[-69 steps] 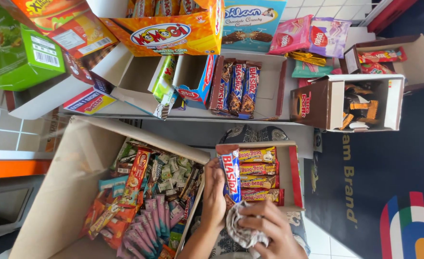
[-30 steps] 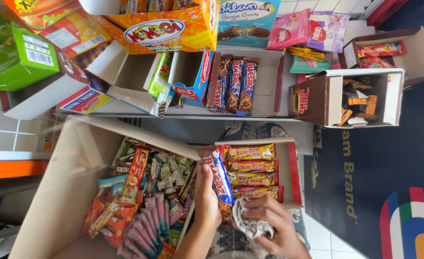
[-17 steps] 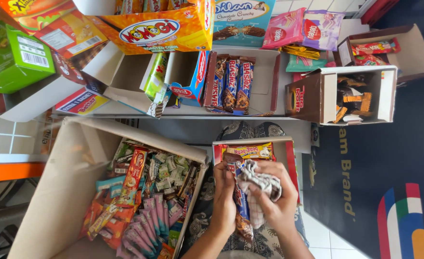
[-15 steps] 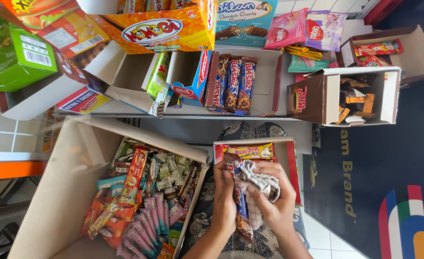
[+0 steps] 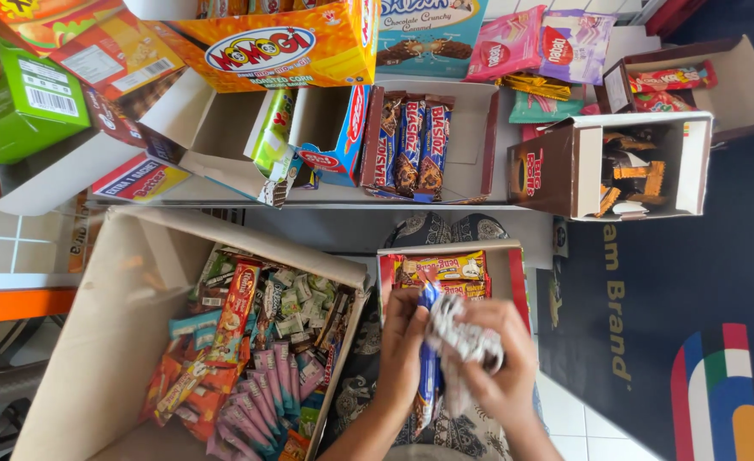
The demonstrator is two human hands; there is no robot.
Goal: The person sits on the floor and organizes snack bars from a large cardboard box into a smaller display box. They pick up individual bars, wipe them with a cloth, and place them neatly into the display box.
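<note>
Gripping a light, crinkly, slippery snack bar [image 5: 428, 358] lengthwise, left hand [image 5: 401, 341] clamped its edge while right hand [image 5: 500, 371] pressed a soft cloth [image 5: 462, 333] against it.

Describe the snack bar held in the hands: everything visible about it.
The snack bar is a long, narrow packet in glossy blue, red and white wrapping with a brown biscuit picture near its lower end. It stands roughly lengthwise, top end pointing away from the person, over the small red-sided box of yellow bars. The left hand grips its left edge; the right hand presses a crumpled checked cloth against its right side, hiding much of it. It looks sealed.
</note>
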